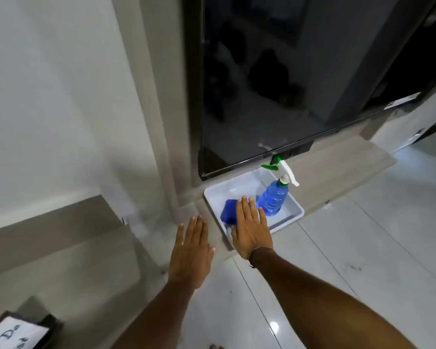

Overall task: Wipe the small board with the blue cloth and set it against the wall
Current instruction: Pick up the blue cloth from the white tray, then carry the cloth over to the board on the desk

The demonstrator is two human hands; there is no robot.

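A folded blue cloth (229, 211) lies in a pale plastic tray (291, 201) on a low ledge. My right hand (251, 229) hovers flat over the tray with spread fingers, covering part of the cloth; whether it touches the cloth I cannot tell. My left hand (190, 253) is held flat and empty, to the left of the tray above the ledge. A small white board (15, 333) with dark handwriting and a dark frame shows at the bottom left corner, cut off by the frame edge.
A blue spray bottle (273, 197) with a white and green trigger stands in the tray's right half. A large dark glossy screen (275, 84) hangs above the ledge. A white wall (48, 96) is at left; shiny white floor tiles (350, 248) lie at right.
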